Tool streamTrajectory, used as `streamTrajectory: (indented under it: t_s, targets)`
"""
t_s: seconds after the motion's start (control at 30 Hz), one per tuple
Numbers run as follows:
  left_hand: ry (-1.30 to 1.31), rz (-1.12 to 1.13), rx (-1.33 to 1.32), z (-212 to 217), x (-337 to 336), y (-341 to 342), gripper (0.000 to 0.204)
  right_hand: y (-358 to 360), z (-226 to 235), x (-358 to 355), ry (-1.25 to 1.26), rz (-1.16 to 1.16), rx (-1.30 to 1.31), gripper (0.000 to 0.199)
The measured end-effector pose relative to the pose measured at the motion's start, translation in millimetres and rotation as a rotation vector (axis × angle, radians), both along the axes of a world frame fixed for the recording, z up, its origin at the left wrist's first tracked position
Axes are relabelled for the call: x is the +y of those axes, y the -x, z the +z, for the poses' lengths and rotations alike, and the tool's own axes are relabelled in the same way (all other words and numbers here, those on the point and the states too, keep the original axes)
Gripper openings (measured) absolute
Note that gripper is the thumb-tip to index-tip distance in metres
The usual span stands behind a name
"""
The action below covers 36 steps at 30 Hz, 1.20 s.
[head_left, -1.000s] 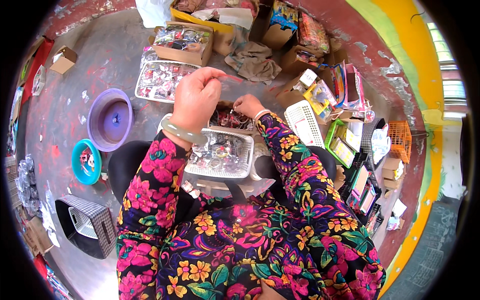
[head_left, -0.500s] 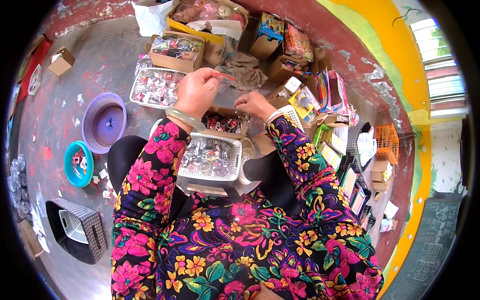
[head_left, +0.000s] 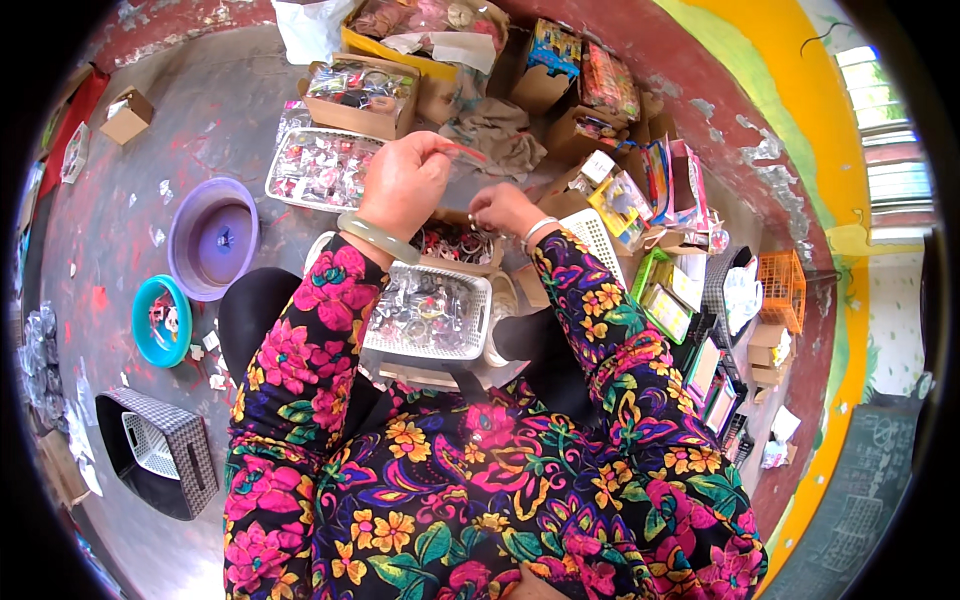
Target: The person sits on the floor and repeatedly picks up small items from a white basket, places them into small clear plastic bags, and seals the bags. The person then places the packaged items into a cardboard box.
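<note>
My left hand (head_left: pixel 405 185) is closed on a thin clear plastic bag with a red strip (head_left: pixel 463 153) along its edge. A jade-coloured bangle sits on that wrist. To its right, the fingers of my right hand (head_left: pixel 507 211) are pinched together; what they hold, if anything, is too small to make out. Below both hands is an open cardboard box (head_left: pixel 470 267) with dark and red small items like hair ties. Nearer my lap stands a white plastic basket (head_left: pixel 425 348) of small clear-bagged items. Another white basket (head_left: pixel 308 201), similarly filled, lies left of my left hand.
Packed cardboard boxes (head_left: pixel 362 118) line the far wall. At left are a purple basin (head_left: pixel 188 275), a teal basin (head_left: pixel 165 350) and a checked bin (head_left: pixel 190 452). On the right stand an orange crate (head_left: pixel 782 290) and several boxes and baskets. Paper scraps litter the floor.
The whole view has shifted slightly. My hands keep nearly the same pose, with the red-edged bag still in the left one.
</note>
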State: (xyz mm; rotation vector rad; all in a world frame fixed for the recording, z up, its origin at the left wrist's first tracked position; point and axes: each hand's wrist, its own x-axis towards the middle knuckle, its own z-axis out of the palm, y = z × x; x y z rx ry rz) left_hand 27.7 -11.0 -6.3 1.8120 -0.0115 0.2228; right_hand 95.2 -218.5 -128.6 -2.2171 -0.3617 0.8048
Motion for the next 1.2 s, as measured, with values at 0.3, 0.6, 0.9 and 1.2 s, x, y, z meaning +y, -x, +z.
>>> streamTrajectory:
  t_s: [0.3,0.6,0.9,1.2]
  targets:
    - [0.439,-0.164,0.213,14.8,16.7,-1.0,0.022,25.9,131.6,-10.0,-1.026,-0.487,0.444,0.022]
    - [0.505,-0.671,0.518,27.1,6.1,9.8,0.022,33.6,147.2,-1.2,-0.873,-0.304,0.521,0.022]
    - [0.815,-0.475,0.525,21.5,4.0,5.8,0.027,34.9,152.3,0.6,-0.832,-0.304,0.252,0.043]
    - [0.906,-0.439,0.484,20.4,10.1,2.0,0.028,45.2,153.1,14.0,-0.779,-0.227,0.109,0.058]
